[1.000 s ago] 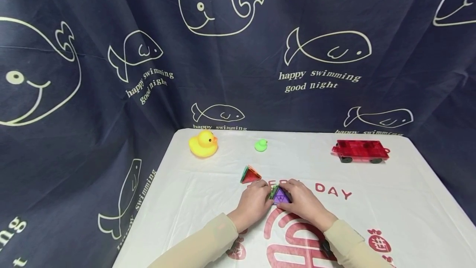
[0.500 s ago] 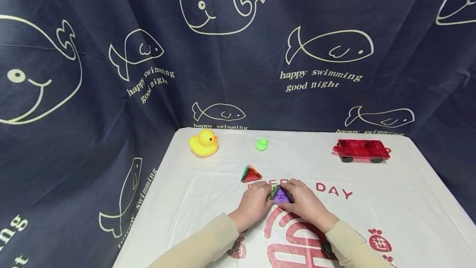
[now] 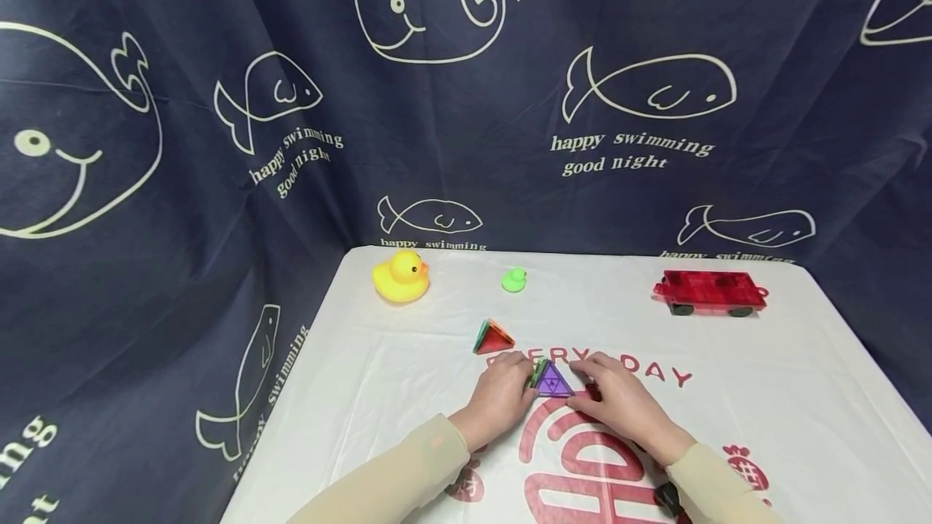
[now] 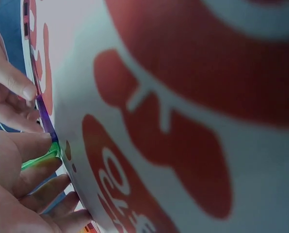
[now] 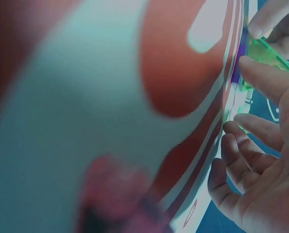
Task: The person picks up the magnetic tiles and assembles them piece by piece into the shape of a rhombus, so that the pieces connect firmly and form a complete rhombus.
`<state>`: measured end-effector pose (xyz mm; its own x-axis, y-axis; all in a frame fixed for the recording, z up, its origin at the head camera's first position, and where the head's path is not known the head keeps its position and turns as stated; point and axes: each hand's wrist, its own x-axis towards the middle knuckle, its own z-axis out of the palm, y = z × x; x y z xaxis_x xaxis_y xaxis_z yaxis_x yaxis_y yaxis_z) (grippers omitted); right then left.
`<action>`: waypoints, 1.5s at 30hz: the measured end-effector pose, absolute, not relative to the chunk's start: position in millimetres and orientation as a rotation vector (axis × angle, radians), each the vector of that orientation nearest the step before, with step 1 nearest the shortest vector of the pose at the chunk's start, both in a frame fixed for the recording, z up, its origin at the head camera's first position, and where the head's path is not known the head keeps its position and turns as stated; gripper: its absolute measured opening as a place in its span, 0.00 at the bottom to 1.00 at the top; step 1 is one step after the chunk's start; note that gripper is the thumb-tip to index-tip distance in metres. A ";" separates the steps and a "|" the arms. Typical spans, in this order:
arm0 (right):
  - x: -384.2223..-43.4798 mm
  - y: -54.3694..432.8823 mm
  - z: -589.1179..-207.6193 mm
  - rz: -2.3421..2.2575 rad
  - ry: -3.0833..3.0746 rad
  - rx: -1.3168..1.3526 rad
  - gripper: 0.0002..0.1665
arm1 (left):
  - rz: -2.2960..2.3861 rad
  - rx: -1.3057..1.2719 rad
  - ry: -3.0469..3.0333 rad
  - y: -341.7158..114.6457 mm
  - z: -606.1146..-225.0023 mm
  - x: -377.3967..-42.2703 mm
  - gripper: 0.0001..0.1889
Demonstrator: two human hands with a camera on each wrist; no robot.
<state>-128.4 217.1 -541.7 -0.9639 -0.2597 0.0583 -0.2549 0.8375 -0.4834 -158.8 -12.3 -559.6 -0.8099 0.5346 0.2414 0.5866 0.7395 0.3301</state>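
Note:
A purple triangular magnetic tile [image 3: 553,381] leans up near the middle of the table, with a green tile [image 3: 537,372] along its left side. My left hand [image 3: 498,390] pinches the green tile between thumb and fingers; in the left wrist view, its thumb tip lies at the edge of the purple tile [image 4: 46,119]. To the right, my right hand [image 3: 626,399] has its fingers spread. Its thumb tip is at the purple tile's lower right corner; whether it touches is unclear. Behind the left hand stands a small group of red, orange and green triangular tiles [image 3: 494,338].
Along the back stand a yellow duck [image 3: 401,276], a small green duck [image 3: 514,280] and a red wheeled toy base [image 3: 710,292]. Something black and red [image 3: 668,497] lies beside the right wrist, partly hidden by the sleeve. A dark blue curtain [image 3: 510,144] hangs behind the table.
My right hand has let go of the tiles and moved a little to the right, uncovering the purple tile's right side. The left hand stays in place.

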 end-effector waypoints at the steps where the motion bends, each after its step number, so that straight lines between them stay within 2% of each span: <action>1: -126.8 220.2 -541.4 -0.794 3.010 -0.424 0.33 | -0.595 -0.914 -2.801 -12.5 -559.5 -159.1 0.07; 14: -104.2 264.4 -536.6 -0.726 2.997 -0.280 0.37 | -0.550 -0.947 -2.799 -13.0 -558.7 -159.9 0.08; 22: -77.8 293.9 -534.8 -0.673 2.959 -0.125 0.45 | -0.538 -0.945 -2.821 -12.7 -559.0 -158.9 0.08; 30: -55.9 316.6 -537.5 -0.701 2.784 -0.036 0.49 | -0.535 -0.943 -2.813 -12.6 -559.8 -158.8 0.08; 45: -46.9 325.5 -542.2 -0.799 2.659 0.026 0.49 | -0.530 -0.942 -2.813 -11.0 -557.7 -158.9 0.08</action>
